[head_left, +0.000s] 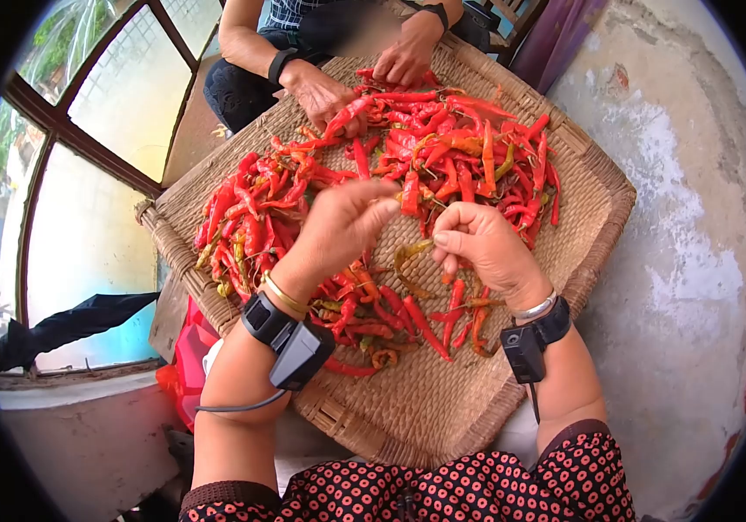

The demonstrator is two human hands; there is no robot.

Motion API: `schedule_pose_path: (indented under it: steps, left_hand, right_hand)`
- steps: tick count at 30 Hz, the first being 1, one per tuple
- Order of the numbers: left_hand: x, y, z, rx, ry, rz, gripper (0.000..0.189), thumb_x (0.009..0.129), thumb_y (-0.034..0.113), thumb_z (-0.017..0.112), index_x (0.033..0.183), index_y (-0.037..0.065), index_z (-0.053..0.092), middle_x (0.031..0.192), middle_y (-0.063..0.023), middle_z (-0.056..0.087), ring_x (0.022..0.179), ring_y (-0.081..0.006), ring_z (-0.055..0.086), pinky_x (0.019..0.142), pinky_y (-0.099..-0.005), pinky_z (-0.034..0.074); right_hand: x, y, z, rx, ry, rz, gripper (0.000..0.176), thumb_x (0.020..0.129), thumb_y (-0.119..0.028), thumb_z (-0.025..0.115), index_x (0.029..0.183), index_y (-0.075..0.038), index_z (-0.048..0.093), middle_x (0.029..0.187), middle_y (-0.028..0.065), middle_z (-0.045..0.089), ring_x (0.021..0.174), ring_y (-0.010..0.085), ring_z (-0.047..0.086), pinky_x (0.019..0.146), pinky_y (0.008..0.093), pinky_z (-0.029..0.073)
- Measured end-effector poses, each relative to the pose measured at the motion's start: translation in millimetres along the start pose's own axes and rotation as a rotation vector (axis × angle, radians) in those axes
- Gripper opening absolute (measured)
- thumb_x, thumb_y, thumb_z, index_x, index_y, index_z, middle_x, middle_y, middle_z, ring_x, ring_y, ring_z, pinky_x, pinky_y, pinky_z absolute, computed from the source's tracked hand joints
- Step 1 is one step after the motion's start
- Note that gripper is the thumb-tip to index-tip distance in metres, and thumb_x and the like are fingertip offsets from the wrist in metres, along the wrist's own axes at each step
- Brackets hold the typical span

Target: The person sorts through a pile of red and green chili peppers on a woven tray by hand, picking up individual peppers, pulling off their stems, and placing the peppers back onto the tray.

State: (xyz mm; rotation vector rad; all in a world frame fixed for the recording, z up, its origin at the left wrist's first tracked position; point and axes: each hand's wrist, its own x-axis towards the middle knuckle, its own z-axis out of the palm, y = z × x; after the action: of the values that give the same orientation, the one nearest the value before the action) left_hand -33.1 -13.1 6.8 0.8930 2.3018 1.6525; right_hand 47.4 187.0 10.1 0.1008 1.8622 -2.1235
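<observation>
My right hand (488, 250) pinches a shrivelled yellow-green chili pepper (409, 266) by its upper end, between thumb and forefinger. The pepper hangs curved over the woven tray, among the red ones. My left hand (349, 228) is raised over the middle of the heap, its fingers curled and slightly blurred. Close by its fingertips is a short red-orange chili (409, 195); what those fingers hold, I cannot tell. Red chili peppers (247, 204) lie heaped at the left and back, and a looser group (373, 313) lies nearest me.
A large woven tray (469, 396) with a raised rim carries the peppers. Across it, another person's two hands (325, 94) work in the far heap. Windows (95, 183) and a black folded umbrella (77, 326) are at left, a stained wall (669, 200) at right.
</observation>
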Motion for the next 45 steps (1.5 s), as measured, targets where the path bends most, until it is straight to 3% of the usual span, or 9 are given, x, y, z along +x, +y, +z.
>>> schedule_pose_path:
  steps: [2, 6, 11, 18, 27, 33, 39, 41, 45]
  left_hand:
    - [-9, 12, 2, -0.320, -0.389, -0.275, 0.033, 0.090, 0.025, 0.053, 0.111, 0.000, 0.055, 0.079, 0.0016, 0.056, 0.062, -0.0047, 0.050, 0.054, -0.0204, 0.043]
    - [-11, -1, 12, -0.082, -0.525, -0.044, 0.024, 0.086, 0.022, 0.060, 0.096, 0.001, 0.061, 0.066, 0.0034, 0.055, 0.060, -0.0032, 0.049, 0.053, -0.0198, 0.042]
    - [-7, 7, 4, -0.262, -0.616, -0.385, 0.017, 0.085, 0.018, 0.061, 0.084, 0.001, 0.060, 0.063, 0.0034, 0.056, 0.054, -0.0036, 0.051, 0.050, -0.0189, 0.042]
    - [6, 2, 1, -0.751, 0.172, -0.416, 0.023, 0.086, 0.015, 0.058, 0.101, -0.001, 0.060, 0.083, -0.0033, 0.060, 0.076, -0.0054, 0.055, 0.067, -0.0224, 0.047]
    - [-11, -7, 17, -0.042, -0.331, -0.260, 0.019, 0.086, 0.010, 0.057, 0.099, -0.003, 0.060, 0.078, 0.0002, 0.059, 0.071, -0.0056, 0.053, 0.063, -0.0232, 0.046]
    - [-15, -14, 19, 0.269, -0.318, -0.062, 0.015, 0.081, 0.011, 0.058, 0.089, -0.001, 0.062, 0.066, -0.0119, 0.060, 0.061, -0.0141, 0.058, 0.058, -0.0285, 0.046]
    - [-18, -11, 23, 0.255, -0.295, -0.064, 0.019, 0.084, 0.014, 0.058, 0.096, -0.001, 0.060, 0.070, -0.0097, 0.061, 0.060, -0.0127, 0.057, 0.056, -0.0282, 0.045]
    - [-18, -14, 27, 0.008, -0.348, -0.201, 0.021, 0.088, 0.017, 0.056, 0.099, -0.001, 0.058, 0.071, -0.0038, 0.061, 0.060, -0.0085, 0.055, 0.054, -0.0244, 0.045]
    - [-10, -5, 14, -0.165, -0.478, -0.509, 0.025, 0.085, 0.024, 0.060, 0.097, 0.001, 0.060, 0.071, -0.0042, 0.059, 0.070, -0.0101, 0.058, 0.063, -0.0257, 0.047]
  right_hand:
    - [-1, 0, -3, 0.184, 0.001, -0.069, 0.008, 0.086, -0.012, 0.058, 0.085, -0.004, 0.056, 0.070, 0.0043, 0.060, 0.053, 0.0075, 0.055, 0.049, 0.0191, 0.045]
    - [1, 3, -6, 0.330, 0.009, -0.044, 0.011, 0.086, -0.014, 0.058, 0.087, -0.004, 0.056, 0.070, 0.0046, 0.060, 0.054, 0.0077, 0.055, 0.050, 0.0190, 0.046]
    - [1, 1, -2, 0.274, 0.193, -0.035, 0.014, 0.086, -0.014, 0.057, 0.094, -0.003, 0.057, 0.071, 0.0046, 0.060, 0.056, 0.0073, 0.056, 0.052, 0.0195, 0.047]
    - [11, 29, 5, -0.842, -0.026, -0.152, 0.020, 0.074, -0.019, 0.064, 0.088, -0.005, 0.065, 0.076, 0.0116, 0.062, 0.072, 0.0255, 0.061, 0.067, 0.0346, 0.048]
    - [-4, 56, 23, -1.364, -0.199, -0.273, 0.032, 0.069, -0.014, 0.066, 0.099, -0.005, 0.062, 0.100, 0.0147, 0.052, 0.096, 0.0314, 0.050, 0.084, 0.0391, 0.042]
    - [-2, 46, 17, -1.163, -0.198, -0.243, 0.019, 0.073, -0.011, 0.059, 0.086, 0.002, 0.058, 0.097, 0.0173, 0.050, 0.096, 0.0343, 0.049, 0.084, 0.0390, 0.042]
    - [3, 17, 8, -0.667, -0.009, -0.306, 0.031, 0.083, -0.012, 0.055, 0.110, 0.004, 0.056, 0.106, 0.0133, 0.051, 0.096, 0.0242, 0.056, 0.080, 0.0320, 0.046]
    - [-3, 2, 15, -0.052, 0.041, -0.067, 0.027, 0.088, -0.009, 0.051, 0.110, 0.005, 0.056, 0.102, 0.0093, 0.052, 0.094, 0.0173, 0.057, 0.077, 0.0277, 0.047]
    - [-2, 6, 12, -0.030, -0.003, -0.175, 0.026, 0.089, -0.010, 0.049, 0.108, 0.006, 0.057, 0.100, 0.0071, 0.053, 0.090, 0.0143, 0.057, 0.073, 0.0251, 0.049]
